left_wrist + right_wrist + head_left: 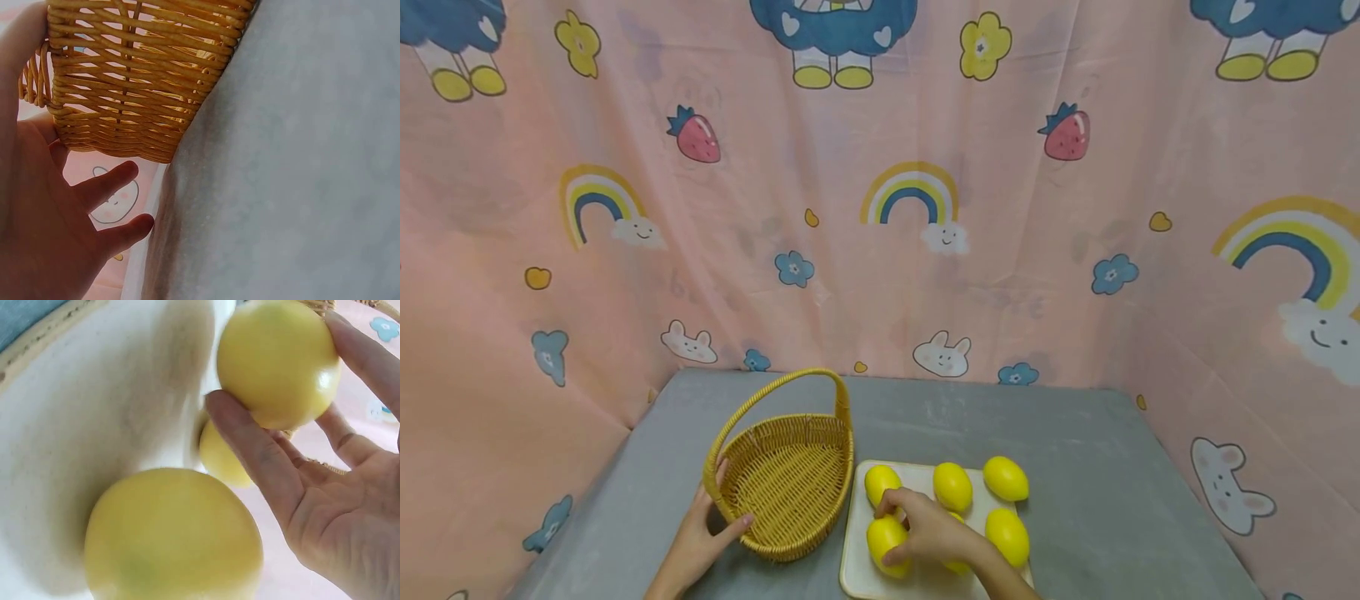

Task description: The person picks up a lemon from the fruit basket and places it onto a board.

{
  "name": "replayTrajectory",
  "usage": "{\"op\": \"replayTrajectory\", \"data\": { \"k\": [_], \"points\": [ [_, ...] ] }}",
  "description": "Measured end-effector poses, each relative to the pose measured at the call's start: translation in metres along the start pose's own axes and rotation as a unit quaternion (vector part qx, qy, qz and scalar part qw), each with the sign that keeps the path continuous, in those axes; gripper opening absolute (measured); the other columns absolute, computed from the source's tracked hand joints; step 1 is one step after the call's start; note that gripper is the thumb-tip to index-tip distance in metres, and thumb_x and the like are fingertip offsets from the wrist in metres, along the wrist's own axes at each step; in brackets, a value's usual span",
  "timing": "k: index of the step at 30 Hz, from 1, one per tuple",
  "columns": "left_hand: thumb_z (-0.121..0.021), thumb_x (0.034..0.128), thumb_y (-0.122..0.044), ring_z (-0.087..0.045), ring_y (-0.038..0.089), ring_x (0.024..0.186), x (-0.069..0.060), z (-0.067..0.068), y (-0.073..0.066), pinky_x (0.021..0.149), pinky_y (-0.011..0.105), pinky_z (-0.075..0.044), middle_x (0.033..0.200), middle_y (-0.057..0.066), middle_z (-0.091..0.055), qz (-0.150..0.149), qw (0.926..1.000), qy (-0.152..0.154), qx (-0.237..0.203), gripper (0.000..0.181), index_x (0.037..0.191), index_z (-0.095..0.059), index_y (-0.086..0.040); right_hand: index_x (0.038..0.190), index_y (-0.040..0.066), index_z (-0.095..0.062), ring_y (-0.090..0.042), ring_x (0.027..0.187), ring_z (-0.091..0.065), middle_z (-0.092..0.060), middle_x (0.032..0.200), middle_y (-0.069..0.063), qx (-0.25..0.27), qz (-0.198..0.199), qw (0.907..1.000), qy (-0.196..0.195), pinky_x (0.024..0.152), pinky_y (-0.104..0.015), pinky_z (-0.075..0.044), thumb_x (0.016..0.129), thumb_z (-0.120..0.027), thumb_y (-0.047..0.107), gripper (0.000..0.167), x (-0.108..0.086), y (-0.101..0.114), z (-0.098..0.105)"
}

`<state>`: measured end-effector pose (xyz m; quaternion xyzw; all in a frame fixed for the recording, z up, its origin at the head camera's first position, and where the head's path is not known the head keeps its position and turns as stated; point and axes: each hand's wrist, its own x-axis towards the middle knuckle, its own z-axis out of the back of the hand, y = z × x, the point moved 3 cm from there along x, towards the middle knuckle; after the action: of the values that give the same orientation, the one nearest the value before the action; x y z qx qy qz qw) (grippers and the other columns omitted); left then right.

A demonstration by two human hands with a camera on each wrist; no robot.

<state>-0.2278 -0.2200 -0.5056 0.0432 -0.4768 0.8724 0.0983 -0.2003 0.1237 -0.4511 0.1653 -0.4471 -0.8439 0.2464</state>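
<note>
On the left of the head view stands a wicker basket (790, 492) with a tall arched handle and nothing inside. My left hand (700, 533) grips its near left side, thumb over the rim; in the left wrist view two fingers are spread below the weave (144, 81). Over the white tray (857, 575), my right hand (934, 527) holds a yellow lemon (886, 546) between thumb and fingers. The right wrist view has this lemon (278, 362) at the fingertips, seemingly off the tray. A second lemon (882, 483) lies just behind it.
More lemons sit on the tray: one at the back (952, 487), one at the back right corner (1006, 478), one on the right (1007, 537). Another (957, 565) is partly hidden under my right hand. A patterned pink curtain (865, 317) hangs behind the grey table (1090, 500).
</note>
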Motion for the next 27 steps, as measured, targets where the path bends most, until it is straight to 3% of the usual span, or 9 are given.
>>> {"op": "replayTrajectory", "data": {
  "k": [13,20,24,27],
  "points": [
    [-0.075,0.0904,-0.027,-0.007,0.05,0.147,0.0012,0.0003,0.0006,0.103,0.079,-0.015,0.166,0.015,-0.008,-0.002,1.0,-0.002,-0.004,0.093,0.161,-0.016,-0.013,0.102,0.013,-0.066,-0.014,0.097,-0.058,-0.066,0.105,0.005,-0.089,0.006,0.996,-0.002,0.086,-0.033,-0.048,0.07,-0.09,0.011,0.04,-0.0026,0.0022,-0.0074],
    [-0.075,0.0906,-0.026,-0.009,0.05,0.146,0.0002,0.0005,-0.0001,0.103,0.078,-0.017,0.166,0.015,-0.01,-0.01,0.9999,-0.005,-0.003,0.092,0.161,-0.018,-0.013,0.105,0.014,-0.068,-0.013,0.096,-0.061,-0.068,0.106,0.004,-0.188,0.002,0.9821,-0.014,0.082,-0.033,-0.05,0.069,-0.091,0.019,0.044,-0.0042,0.0068,-0.007],
    [-0.075,0.0905,-0.026,-0.009,0.05,0.146,-0.0001,0.0005,0.0005,0.103,0.079,-0.016,0.165,0.016,-0.01,-0.005,1.0,-0.003,-0.004,0.091,0.161,-0.019,-0.01,0.107,0.015,-0.069,-0.01,0.095,-0.061,-0.068,0.105,0.006,-0.2,-0.009,0.9797,-0.008,0.081,-0.033,-0.05,0.07,-0.091,0.021,0.043,-0.0061,0.0077,-0.0052],
    [-0.075,0.0905,-0.027,-0.009,0.049,0.147,0.0001,0.0,0.0018,0.103,0.078,-0.016,0.165,0.015,-0.01,-0.002,1.0,-0.003,0.0,0.092,0.161,-0.018,-0.01,0.111,0.013,-0.07,-0.012,0.095,-0.061,-0.068,0.108,0.004,-0.177,-0.019,0.9839,-0.004,0.082,-0.034,-0.051,0.073,-0.089,0.022,0.044,-0.0088,0.009,0.0011]
  ]
}}
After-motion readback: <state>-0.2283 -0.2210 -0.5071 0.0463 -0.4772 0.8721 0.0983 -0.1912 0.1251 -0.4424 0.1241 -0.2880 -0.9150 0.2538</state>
